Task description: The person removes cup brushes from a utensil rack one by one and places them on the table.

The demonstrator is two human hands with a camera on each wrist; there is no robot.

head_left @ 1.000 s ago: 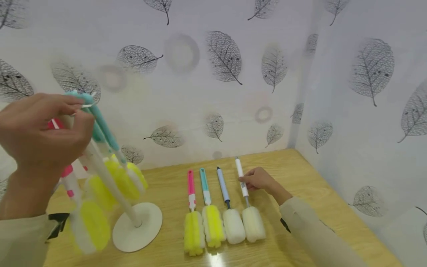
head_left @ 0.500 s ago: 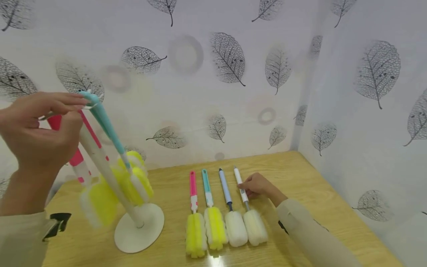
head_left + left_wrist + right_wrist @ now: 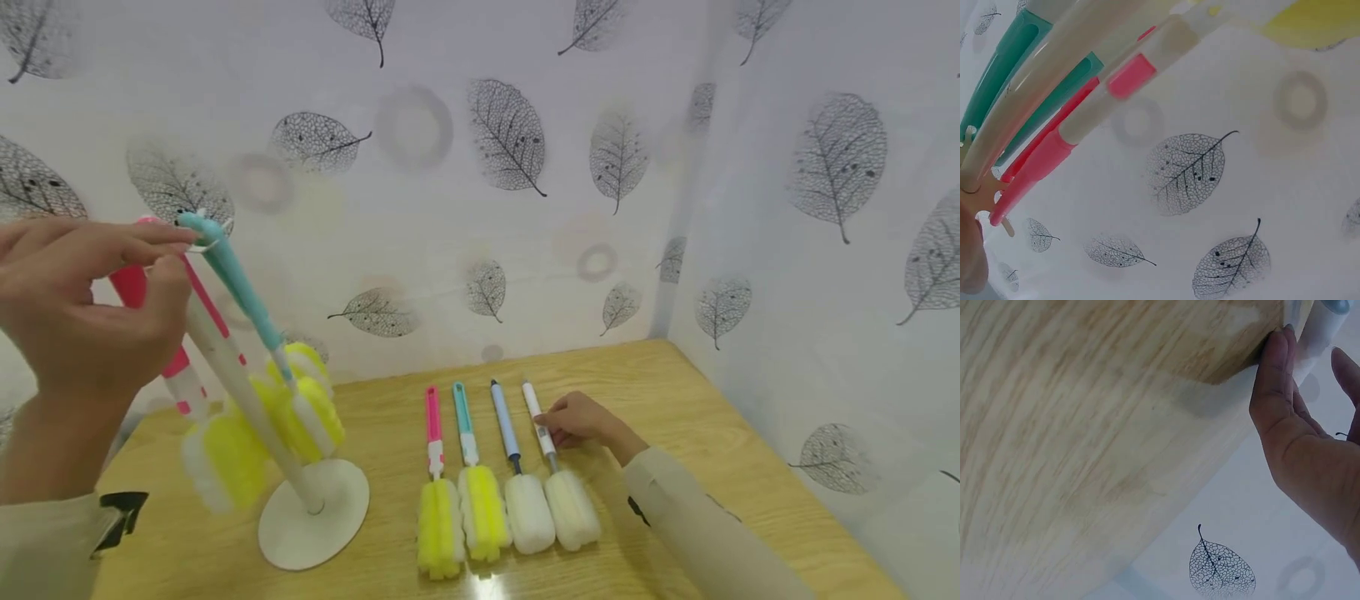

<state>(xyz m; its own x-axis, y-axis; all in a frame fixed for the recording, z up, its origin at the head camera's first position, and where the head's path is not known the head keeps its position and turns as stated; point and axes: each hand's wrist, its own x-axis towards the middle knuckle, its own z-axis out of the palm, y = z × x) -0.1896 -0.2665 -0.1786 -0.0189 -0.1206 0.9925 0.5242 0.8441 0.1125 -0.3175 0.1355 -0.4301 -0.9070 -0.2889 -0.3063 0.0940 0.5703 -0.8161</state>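
My left hand [image 3: 93, 304] grips the hooked top of a white stand, whose tilted pole [image 3: 243, 379] runs down to a round base [image 3: 341, 517]. Sponge brushes hang from it: teal handles [image 3: 243, 287], pink handles [image 3: 178, 367], yellow-and-white heads [image 3: 232, 458]. In the left wrist view the hook ring [image 3: 984, 192] shows at the pole's end. My right hand [image 3: 585, 421] pinches the handle of a white-handled sponge brush [image 3: 573, 508] lying on the table. In the right wrist view that handle [image 3: 1322, 331] lies between thumb and fingers [image 3: 1272, 381].
On the wooden table [image 3: 660, 383], left of the white-handled brush, lie a blue-handled brush [image 3: 529, 512], a teal-handled brush [image 3: 486, 510] and a pink-handled brush [image 3: 439, 525] in a row. A leaf-patterned wall covering [image 3: 420, 225] rises behind and to the right.
The white-handled brush's handle has shifted slightly left and nearer to me, with my right hand. The hanging brushes and stand have turned a little under my left hand.
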